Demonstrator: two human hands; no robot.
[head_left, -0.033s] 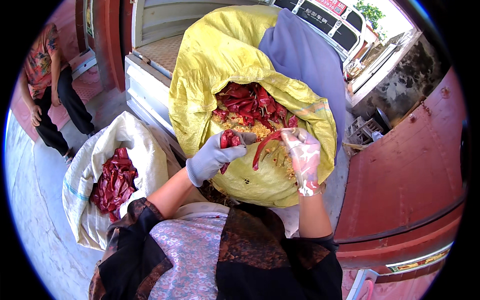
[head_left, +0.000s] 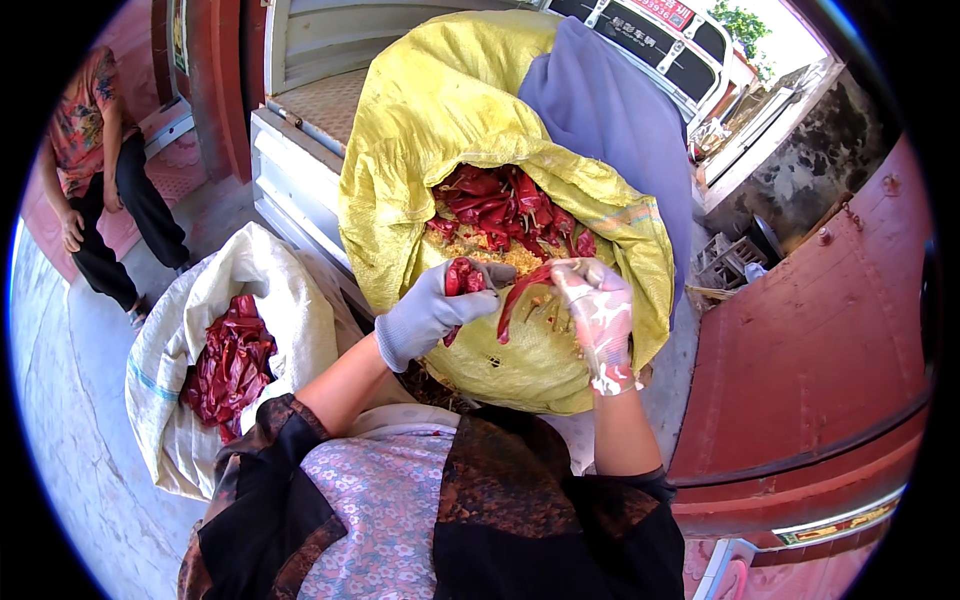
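A large yellow woven sack (head_left: 420, 130) gapes in front of me, with dried red chili peppers (head_left: 500, 200) inside and yellowish seeds and stem bits along its near lip. In a grey glove, my left hand (head_left: 410, 318) is closed around a small bunch of dried chilies (head_left: 463, 280). My right hand (head_left: 602, 315), in a pink camouflage glove, pinches the end of one long red chili (head_left: 514, 302), which hangs toward the left hand. Both hands are over the sack's near lip. At my left stands an open white sack (head_left: 160, 390) holding more dried chilies (head_left: 230, 365).
Behind the yellow sack are a purple-blue cloth (head_left: 600, 90) and a white truck's side panel (head_left: 295, 170). A person (head_left: 100, 170) sits at the far left. To the right stand a reddish metal panel (head_left: 800, 340) and a grey crate (head_left: 728, 262).
My right hand has turned slightly, and the chili in it has shifted a little left. The left hand has moved slightly to the right, still holding its bunch.
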